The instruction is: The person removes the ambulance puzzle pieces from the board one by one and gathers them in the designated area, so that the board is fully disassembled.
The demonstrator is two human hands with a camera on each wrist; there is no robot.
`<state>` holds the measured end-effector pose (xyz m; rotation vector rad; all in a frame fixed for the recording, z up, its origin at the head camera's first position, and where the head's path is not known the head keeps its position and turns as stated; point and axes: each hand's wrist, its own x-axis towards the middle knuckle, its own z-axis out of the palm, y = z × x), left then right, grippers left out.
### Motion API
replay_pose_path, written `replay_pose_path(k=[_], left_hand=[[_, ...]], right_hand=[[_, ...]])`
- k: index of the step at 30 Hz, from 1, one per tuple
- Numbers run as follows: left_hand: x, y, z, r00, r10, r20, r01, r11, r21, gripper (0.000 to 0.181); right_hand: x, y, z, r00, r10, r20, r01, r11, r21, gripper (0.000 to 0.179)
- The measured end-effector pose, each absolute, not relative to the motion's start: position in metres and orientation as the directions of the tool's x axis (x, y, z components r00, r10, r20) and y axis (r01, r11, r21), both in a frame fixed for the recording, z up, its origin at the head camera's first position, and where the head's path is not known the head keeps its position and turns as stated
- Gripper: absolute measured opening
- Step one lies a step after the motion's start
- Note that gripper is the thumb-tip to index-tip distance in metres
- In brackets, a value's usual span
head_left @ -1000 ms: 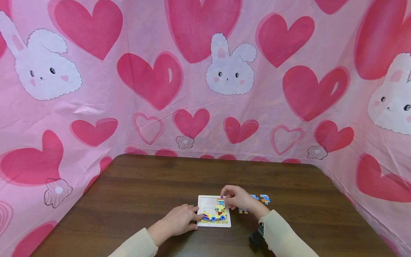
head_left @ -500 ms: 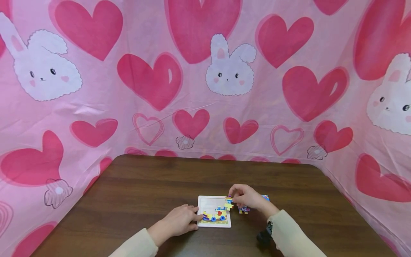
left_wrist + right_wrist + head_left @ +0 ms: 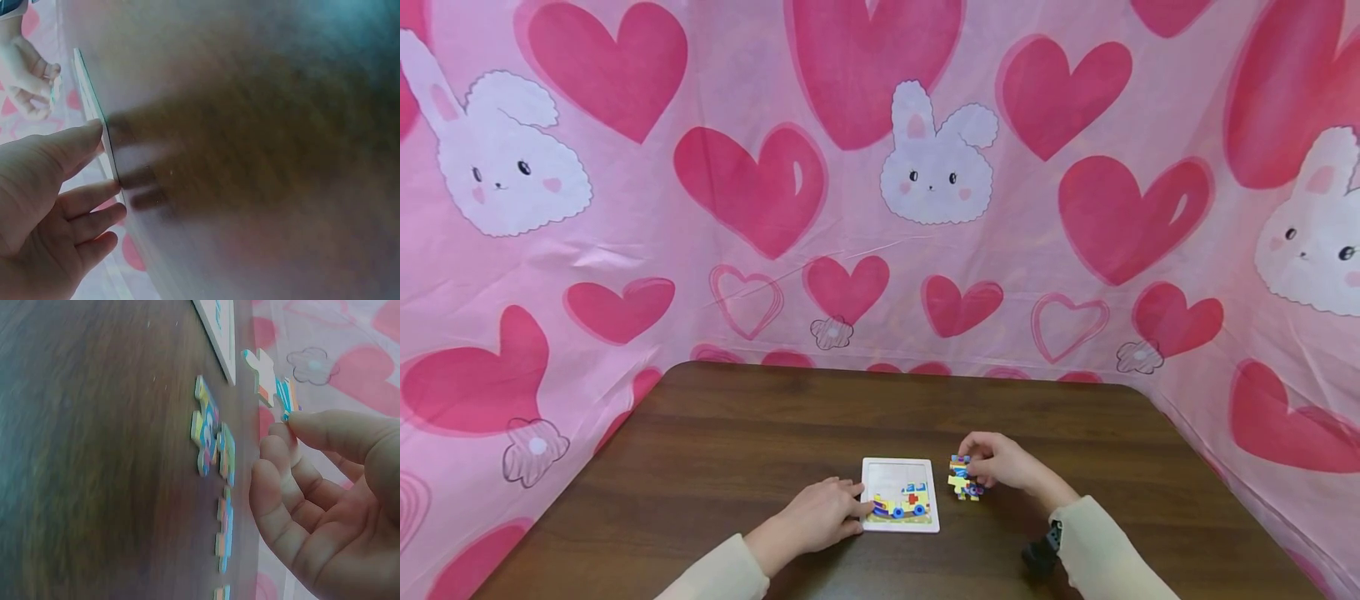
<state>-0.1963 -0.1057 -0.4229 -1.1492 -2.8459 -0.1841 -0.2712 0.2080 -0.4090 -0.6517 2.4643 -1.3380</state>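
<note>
In the head view, a white puzzle tray [image 3: 935,508] lies on the table, with a yellow car picture filling its lower part. My left hand [image 3: 826,512] rests at its left edge, fingertips on the frame. From the left wrist, the left hand [image 3: 56,194] shows its thumb and fingers against the rim of the tray [image 3: 94,100]. Right of the tray, my right hand [image 3: 1003,462] pinches a puzzle piece [image 3: 958,482], yellow below and blue-striped above. The right wrist view shows thumb and forefinger of the right hand [image 3: 319,481] at the striped end of the puzzle piece [image 3: 265,376].
Loose puzzle pieces [image 3: 205,428] lie on the table below my right hand, several in a row; in the head view the hand hides most of them. One loose piece [image 3: 973,493] shows beside the held one. A pink heart-and-rabbit cloth [image 3: 880,250] surrounds the brown table [image 3: 775,408].
My right hand has lifted the striped puzzle piece out of the tray's right side and carried it right, over the loose pieces. The left hand has stayed at the tray's edge.
</note>
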Motion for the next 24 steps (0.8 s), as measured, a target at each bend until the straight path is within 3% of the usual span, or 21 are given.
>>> replay_pose_path(k=[24], left_hand=[[-0.196, -0.104, -0.423, -0.716, 0.689, 0.116, 0.697, 0.713, 0.067, 0.029]], right_hand=[[-0.269, 0.257, -0.416, -0.856, -0.511, -0.076, -0.214, 0.484, -0.849, 0.010]])
